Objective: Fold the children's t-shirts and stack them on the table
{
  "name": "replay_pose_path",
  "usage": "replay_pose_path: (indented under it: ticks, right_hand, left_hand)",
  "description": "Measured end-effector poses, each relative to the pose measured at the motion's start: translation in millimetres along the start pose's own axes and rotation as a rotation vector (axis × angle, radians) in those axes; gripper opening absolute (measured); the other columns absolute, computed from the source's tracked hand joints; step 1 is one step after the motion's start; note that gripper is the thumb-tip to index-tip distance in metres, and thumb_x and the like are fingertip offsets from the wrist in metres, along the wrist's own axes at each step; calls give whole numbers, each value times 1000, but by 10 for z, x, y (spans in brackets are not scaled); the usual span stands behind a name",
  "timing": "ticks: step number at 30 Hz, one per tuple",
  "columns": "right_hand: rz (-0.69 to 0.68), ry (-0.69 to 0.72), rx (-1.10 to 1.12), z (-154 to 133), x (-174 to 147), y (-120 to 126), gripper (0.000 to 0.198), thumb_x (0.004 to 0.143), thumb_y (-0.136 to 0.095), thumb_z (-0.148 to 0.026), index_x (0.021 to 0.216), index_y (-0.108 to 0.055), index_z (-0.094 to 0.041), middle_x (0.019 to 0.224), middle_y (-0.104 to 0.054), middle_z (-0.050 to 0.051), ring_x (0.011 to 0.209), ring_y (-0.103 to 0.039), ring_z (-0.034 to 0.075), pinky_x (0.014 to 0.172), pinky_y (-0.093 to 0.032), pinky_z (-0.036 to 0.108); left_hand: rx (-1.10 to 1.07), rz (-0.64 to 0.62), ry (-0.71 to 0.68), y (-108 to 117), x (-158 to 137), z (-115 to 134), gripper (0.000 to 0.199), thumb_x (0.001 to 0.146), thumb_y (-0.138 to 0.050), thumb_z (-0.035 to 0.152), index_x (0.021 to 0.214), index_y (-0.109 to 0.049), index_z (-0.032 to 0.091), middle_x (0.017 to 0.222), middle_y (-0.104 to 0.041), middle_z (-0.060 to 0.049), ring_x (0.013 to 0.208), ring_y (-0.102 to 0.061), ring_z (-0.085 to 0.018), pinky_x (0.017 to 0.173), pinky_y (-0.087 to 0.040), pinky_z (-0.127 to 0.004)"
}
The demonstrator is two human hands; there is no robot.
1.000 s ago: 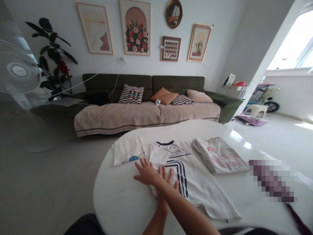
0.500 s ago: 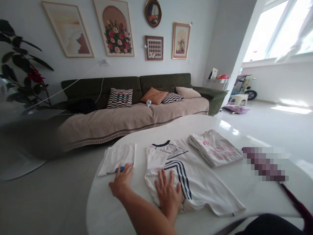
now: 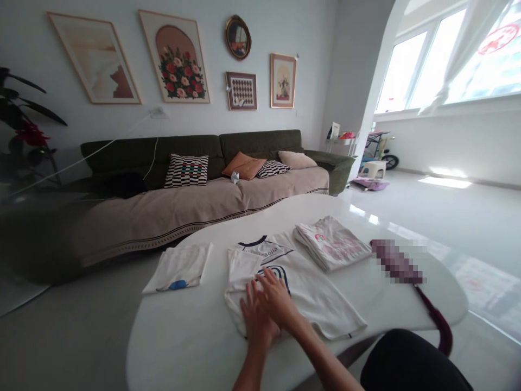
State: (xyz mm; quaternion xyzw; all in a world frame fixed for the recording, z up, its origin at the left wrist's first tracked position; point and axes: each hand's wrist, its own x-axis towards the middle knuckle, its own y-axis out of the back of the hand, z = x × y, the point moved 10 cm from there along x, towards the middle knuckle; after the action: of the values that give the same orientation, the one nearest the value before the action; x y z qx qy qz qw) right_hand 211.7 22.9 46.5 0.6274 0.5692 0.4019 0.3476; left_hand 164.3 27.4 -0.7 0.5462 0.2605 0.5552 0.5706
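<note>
A white T-shirt with a dark collar, lettering and navy stripes lies spread on the table, one sleeve folded in across its front. My left hand rests flat on its near left part, fingers apart. Beside and partly over it, my right hand lies on the shirt near the stripes with fingers stretched out. Neither hand grips the cloth visibly. To the left sits a folded white garment with a blue print. On the right is a folded pale shirt with a pink print.
The white rounded table carries all the garments. A purple item, partly pixelated, with a dark strap lies at its right. A dark-clad knee shows at the near edge. Behind stands a green sofa with cushions.
My right hand has moved from beside the left folded garment over to the T-shirt, next to my left hand; the arms no longer cross. The view has turned right.
</note>
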Motion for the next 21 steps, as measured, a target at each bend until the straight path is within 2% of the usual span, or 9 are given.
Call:
replay_pose_path:
  ticks: [2, 4, 7, 12, 17, 21]
  right_hand:
    - [11, -156, -101, 654, -283, 124, 45, 86, -33, -25, 131, -39, -21, 143, -26, 9, 132, -17, 25, 100, -24, 47]
    - [-7, -244, -178, 1134, -557, 153, 45, 87, -32, -28, 131, -39, -23, 142, -28, 8, 132, -17, 27, 99, -23, 51]
    - [-5, -257, -237, 1494, -863, 132, 46, 88, -29, -38, 133, -34, -30, 143, -27, 2, 132, -16, 26, 99, -22, 53]
    - [102, -210, -301, 1556, -1043, 192, 47, 87, -28, -44, 133, -33, -34, 142, -28, -2, 132, -18, 23, 101, -20, 48]
    - [163, -211, -313, 1521, -1044, 244, 46, 87, -28, -43, 131, -38, -33, 139, -33, -3, 130, -23, 22, 102, -21, 45]
    - [184, -217, -320, 1528, -1051, 224, 45, 87, -28, -42, 129, -40, -33, 138, -35, -4, 130, -24, 22, 102, -21, 46]
  left_hand:
    - [1, -5, 9, 60, -13, 18, 49, 81, -43, 36, 129, -41, 28, 139, -34, -11, 130, -22, -31, 100, -19, -55]
    - [-1, -16, 25, 106, -22, 27, 48, 82, -44, 37, 129, -41, 28, 139, -33, -12, 130, -22, -30, 100, -21, -54]
    - [-5, -22, 15, 160, -37, 51, 47, 82, -43, 36, 129, -41, 28, 141, -30, -11, 130, -23, -29, 100, -23, -51]
    - [12, -42, -54, 230, -197, 81, 45, 84, -40, 32, 128, -42, 26, 139, -34, -10, 129, -25, -28, 99, -26, -50]
    - [61, -34, -17, 329, -625, -79, 41, 85, -35, 26, 125, -45, 28, 136, -40, -7, 126, -32, -28, 95, -28, -58]
    - [53, 19, -63, 395, -969, -206, 42, 86, -33, 23, 126, -45, 28, 133, -44, -4, 123, -38, -25, 92, -38, -52]
